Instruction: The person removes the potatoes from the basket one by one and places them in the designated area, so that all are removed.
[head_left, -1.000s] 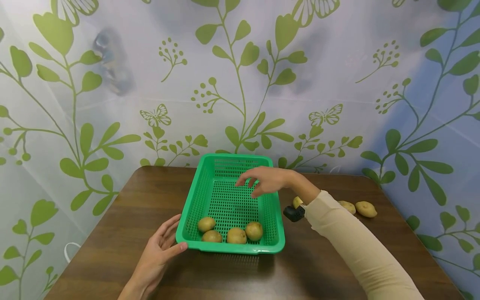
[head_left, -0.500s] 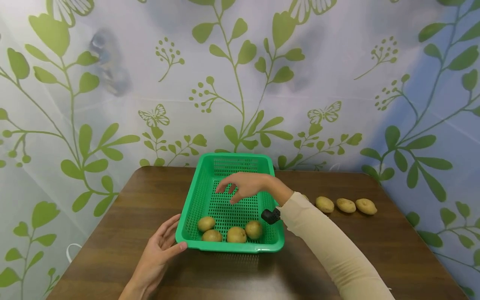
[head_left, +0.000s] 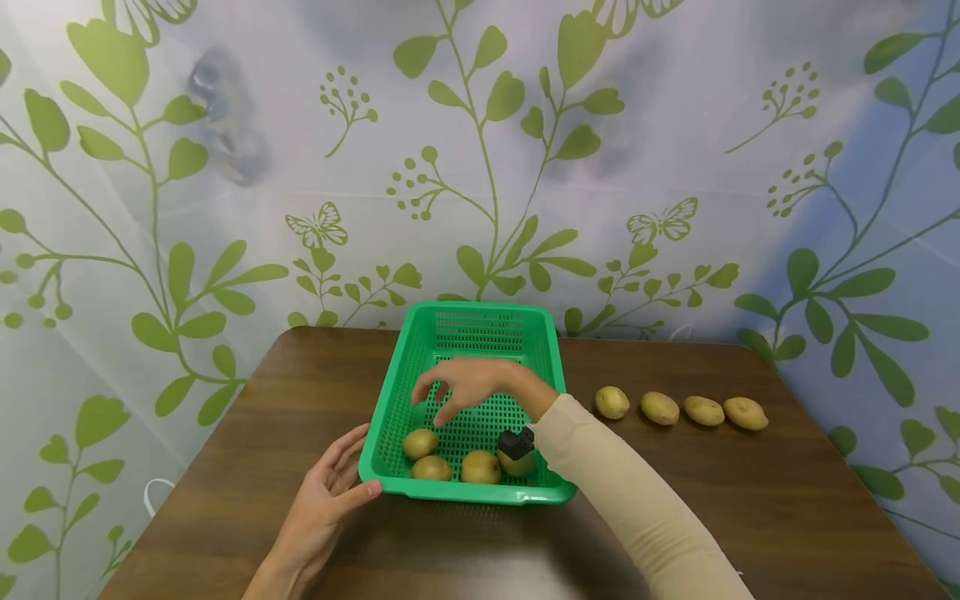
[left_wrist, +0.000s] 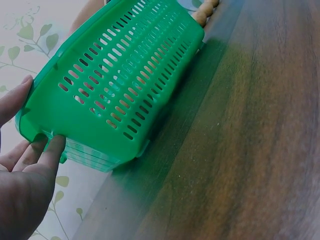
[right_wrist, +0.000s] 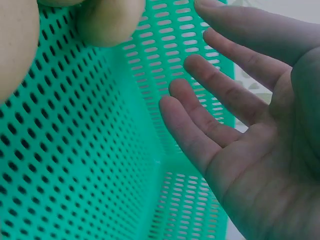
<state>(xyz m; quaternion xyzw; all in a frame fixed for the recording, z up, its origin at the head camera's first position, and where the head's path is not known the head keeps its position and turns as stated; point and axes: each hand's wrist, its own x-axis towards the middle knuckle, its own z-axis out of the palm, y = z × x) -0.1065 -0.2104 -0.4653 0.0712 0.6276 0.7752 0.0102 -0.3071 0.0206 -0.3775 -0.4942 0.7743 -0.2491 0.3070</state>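
Observation:
A green plastic basket (head_left: 401, 358) with slotted walls stands on the brown table. Several potatoes (head_left: 480, 467) lie at its near end. My left hand (head_left: 321, 500) grips the basket's near left corner; in the left wrist view the thumb (left_wrist: 17, 97) is on the rim, and the fingers (left_wrist: 52, 152) press against the outer wall below it. Over the inside of the basket hovers my right hand (head_left: 465, 385), fingers spread and loosely bent, holding nothing. In the right wrist view a potato (right_wrist: 112, 22) sits beyond its fingertips, not touching them.
To the basket's right, several more potatoes (head_left: 660, 408) lie in a row on the table (head_left: 675, 483). Behind the table hangs a pale curtain (head_left: 300, 167) printed with green leaves. A black wrist camera (head_left: 516, 443) is on the right wrist.
My right hand has moved left and nearer to me over the basket, lower toward the potatoes inside. The row of potatoes has come fully into view. My left hand keeps its place.

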